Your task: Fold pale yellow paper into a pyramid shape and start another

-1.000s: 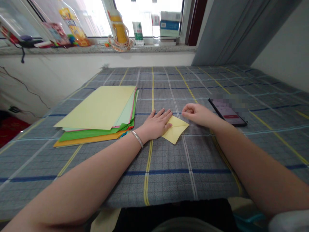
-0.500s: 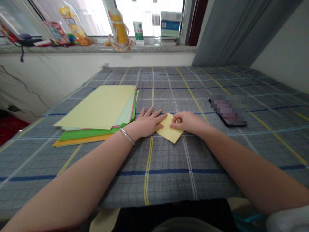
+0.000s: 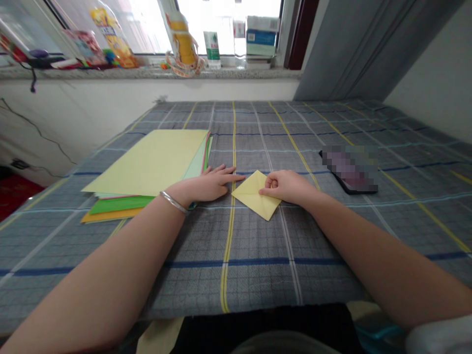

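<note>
The paper (image 3: 252, 194) lies on the worktop (image 3: 258, 246), its right side pinched by the right hand (image 3: 289, 185). The left hand (image 3: 204, 188), fingers spread, is just beside it; unpinned there, it could skew if tugged.

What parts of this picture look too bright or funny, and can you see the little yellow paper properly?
In the head view, the window glares white; the phone is covered in blocky squares; the small yellow paper looks fairly clear, though the right hand hides part.
</note>
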The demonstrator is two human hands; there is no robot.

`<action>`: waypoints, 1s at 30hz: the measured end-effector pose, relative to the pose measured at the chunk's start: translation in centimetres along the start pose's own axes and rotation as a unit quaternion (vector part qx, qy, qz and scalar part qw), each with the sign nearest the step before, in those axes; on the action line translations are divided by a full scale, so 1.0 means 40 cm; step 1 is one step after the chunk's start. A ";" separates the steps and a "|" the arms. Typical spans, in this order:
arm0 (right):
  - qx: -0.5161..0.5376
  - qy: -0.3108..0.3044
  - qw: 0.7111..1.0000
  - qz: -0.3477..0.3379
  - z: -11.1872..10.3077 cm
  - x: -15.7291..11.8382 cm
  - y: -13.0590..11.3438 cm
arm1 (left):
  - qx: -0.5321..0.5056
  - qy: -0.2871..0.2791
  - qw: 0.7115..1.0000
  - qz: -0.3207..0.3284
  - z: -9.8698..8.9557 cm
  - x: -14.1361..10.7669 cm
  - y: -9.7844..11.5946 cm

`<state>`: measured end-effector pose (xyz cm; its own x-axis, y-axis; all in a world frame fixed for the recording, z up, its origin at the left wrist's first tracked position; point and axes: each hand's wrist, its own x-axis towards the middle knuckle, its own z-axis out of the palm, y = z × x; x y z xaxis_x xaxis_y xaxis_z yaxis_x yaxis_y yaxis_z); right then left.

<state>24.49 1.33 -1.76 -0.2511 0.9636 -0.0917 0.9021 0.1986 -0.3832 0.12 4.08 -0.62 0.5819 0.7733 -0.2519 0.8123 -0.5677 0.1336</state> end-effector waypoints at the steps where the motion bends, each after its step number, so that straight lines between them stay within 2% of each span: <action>1: 0.001 -0.003 1.000 0.000 0.000 -0.001 -0.001 | -0.019 0.021 0.999 -0.019 -0.001 0.002 0.007; 4: 0.005 -0.006 1.000 0.001 -0.001 -0.004 -0.004 | -0.051 0.129 0.987 -0.081 0.007 0.011 0.052; 5: 0.006 -0.004 1.000 0.001 -0.001 -0.005 -0.005 | -0.044 0.161 0.983 -0.072 0.014 0.014 0.071; 6: 0.005 -0.002 1.000 -0.001 -0.001 -0.006 -0.006 | -0.036 0.170 0.984 -0.047 0.024 0.017 0.090; 10: -0.030 0.026 0.999 -0.033 0.007 -0.006 -0.002 | 0.023 0.144 0.989 0.038 0.070 0.031 0.138; 15: -0.041 0.094 0.994 -0.045 0.038 0.003 0.011 | 0.050 0.114 0.992 0.034 0.090 0.041 0.140; 20: -0.038 0.056 0.998 -0.016 0.056 0.019 0.012 | 0.047 0.125 0.991 0.022 0.084 0.043 0.151; 24: -0.041 0.026 0.999 0.008 0.051 0.022 0.006 | 0.041 0.109 0.993 0.022 0.078 0.043 0.156; 30: -0.040 0.038 0.998 0.022 0.050 0.014 0.004 | 0.040 0.093 0.995 0.019 0.071 0.044 0.151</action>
<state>23.79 1.54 -3.70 -0.1859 0.9819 -0.0367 0.9379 0.1662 -0.3045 5.94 1.20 -2.99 0.6152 0.7856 -0.0657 0.7883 -0.6123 0.0606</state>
